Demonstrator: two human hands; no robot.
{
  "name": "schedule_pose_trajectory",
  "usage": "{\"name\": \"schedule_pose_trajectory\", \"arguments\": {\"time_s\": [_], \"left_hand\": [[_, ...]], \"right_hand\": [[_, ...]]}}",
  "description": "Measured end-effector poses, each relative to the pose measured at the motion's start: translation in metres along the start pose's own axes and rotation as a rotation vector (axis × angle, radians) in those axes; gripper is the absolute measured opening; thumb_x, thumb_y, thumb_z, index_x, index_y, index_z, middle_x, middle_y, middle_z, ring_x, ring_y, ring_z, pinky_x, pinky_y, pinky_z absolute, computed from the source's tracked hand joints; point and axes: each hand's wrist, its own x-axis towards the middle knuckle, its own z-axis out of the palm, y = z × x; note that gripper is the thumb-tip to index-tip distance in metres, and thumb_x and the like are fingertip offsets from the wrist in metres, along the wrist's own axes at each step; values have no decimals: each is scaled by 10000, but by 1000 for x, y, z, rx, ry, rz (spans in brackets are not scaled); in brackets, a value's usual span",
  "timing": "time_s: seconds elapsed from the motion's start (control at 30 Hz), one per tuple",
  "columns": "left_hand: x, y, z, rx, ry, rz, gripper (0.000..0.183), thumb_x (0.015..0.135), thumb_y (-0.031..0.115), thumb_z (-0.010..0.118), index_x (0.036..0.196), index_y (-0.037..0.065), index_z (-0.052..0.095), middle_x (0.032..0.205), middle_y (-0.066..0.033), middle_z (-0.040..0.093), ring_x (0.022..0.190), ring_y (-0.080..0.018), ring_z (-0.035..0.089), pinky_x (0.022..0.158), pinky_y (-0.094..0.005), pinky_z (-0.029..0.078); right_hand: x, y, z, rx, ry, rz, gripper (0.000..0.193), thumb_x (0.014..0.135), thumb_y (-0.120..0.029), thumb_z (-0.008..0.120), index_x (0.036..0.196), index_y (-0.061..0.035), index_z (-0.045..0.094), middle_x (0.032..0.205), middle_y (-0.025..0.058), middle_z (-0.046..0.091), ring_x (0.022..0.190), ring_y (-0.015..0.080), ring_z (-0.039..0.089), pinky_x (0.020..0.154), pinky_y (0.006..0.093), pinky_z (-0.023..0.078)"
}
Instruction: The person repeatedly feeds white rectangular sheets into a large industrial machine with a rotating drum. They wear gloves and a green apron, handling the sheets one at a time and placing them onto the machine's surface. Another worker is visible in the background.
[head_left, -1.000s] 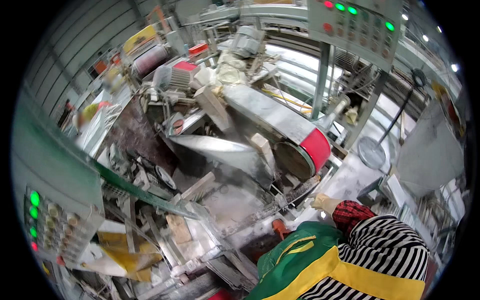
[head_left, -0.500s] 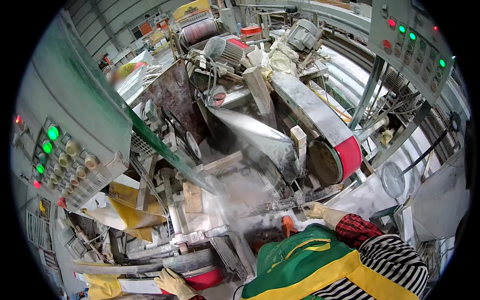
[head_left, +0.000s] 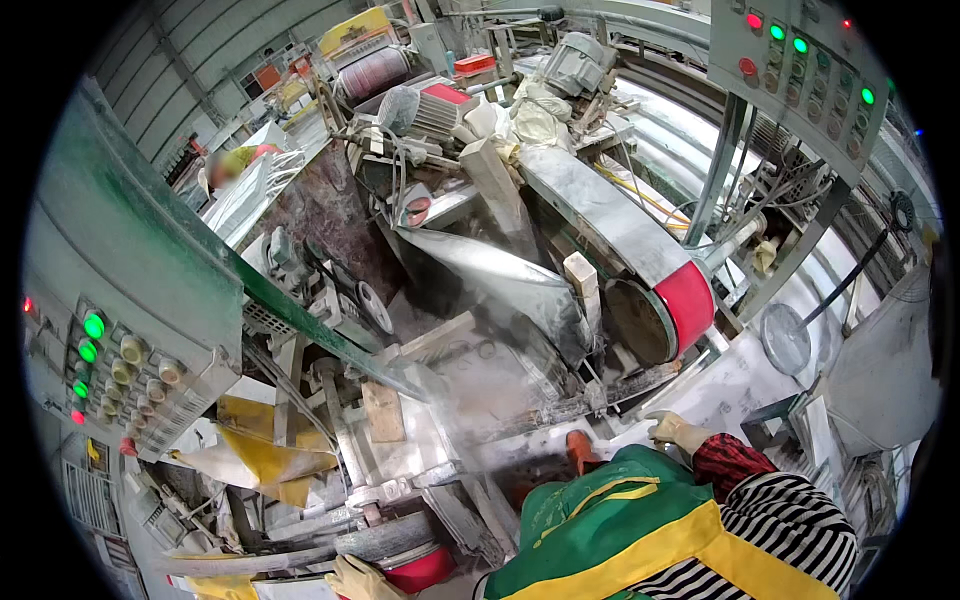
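My left hand [head_left: 358,578], in a cream rubber glove, is at the lower edge, cut off by the frame. It lies beside the red end [head_left: 420,570] of a belt machine, fingers loosely stretched; I see nothing held. My right hand [head_left: 680,432], gloved alike, hovers in front of the right-hand belt machine. Its fingers point left and look apart, with no object visible in them. That machine has a long dusty grey belt [head_left: 610,235] ending in a red band [head_left: 688,308] round a drum. Whether either hand touches a surface is unclear.
Control boxes with lit buttons stand left [head_left: 130,330] and upper right [head_left: 800,75]. A curved dusty metal sheet [head_left: 490,265], a wooden post [head_left: 584,285] and a green beam [head_left: 330,330] lie between the machines. A motor [head_left: 578,65] sits behind. Another person [head_left: 232,165] is far left.
The view has shifted, so the machines sit farther left. My right hand has moved right, away from the middle. My left hand has gone down and right, nearer the red end.
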Motion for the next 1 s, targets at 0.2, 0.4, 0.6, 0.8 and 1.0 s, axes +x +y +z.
{"name": "schedule_pose_trajectory", "arguments": {"time_s": [0.2, 0.4, 0.6, 0.8, 1.0], "left_hand": [[-2, 0, 16, 46, 508, 170, 223, 920, 266, 618, 823, 83, 700, 837, -136, 666, 829, -333, 615, 774, -471, 493], [-8, 9, 9, 164, 473, 158, 216, 923, 277, 622, 830, 96, 694, 830, -132, 648, 851, -346, 610, 769, -486, 489], [-13, 18, -4, 138, 450, 101, 233, 920, 294, 619, 823, 96, 695, 834, -135, 647, 875, -347, 611, 777, -496, 486], [-14, 27, -14, -107, -65, -205, 370, 973, 277, 526, 1260, 55, 603, 1291, -211, 590, 1274, -413, 467, 1091, -472, 349], [3, 0, -23, -71, 442, -16, 617, 950, 425, 589, 1319, -66, 529, 1318, -290, 541, 1217, -443, 510, 1007, -566, 412]], "right_hand": [[20, -12, 10, 89, -72, -94, 506, 808, -149, 586, 1314, -162, 601, 868, 148, 724, 667, 186, 698, 606, 317, 579], [36, -6, 24, -10, 12, -166, 492, 813, -175, 601, 1305, -187, 611, 857, 97, 709, 665, 156, 679, 612, 301, 567], [31, 1, 22, -172, 16, -205, 547, 795, -215, 625, 1338, -173, 583, 947, 151, 724, 760, 229, 707, 685, 351, 575], [25, -4, 18, -265, 9, -155, 595, 770, -271, 646, 1358, -216, 570, 1115, 214, 692, 959, 312, 690, 853, 373, 553], [23, -11, 12, -113, -63, -98, 529, 768, -257, 638, 1296, -236, 621, 1054, 162, 705, 847, 261, 701, 791, 344, 563]]}}
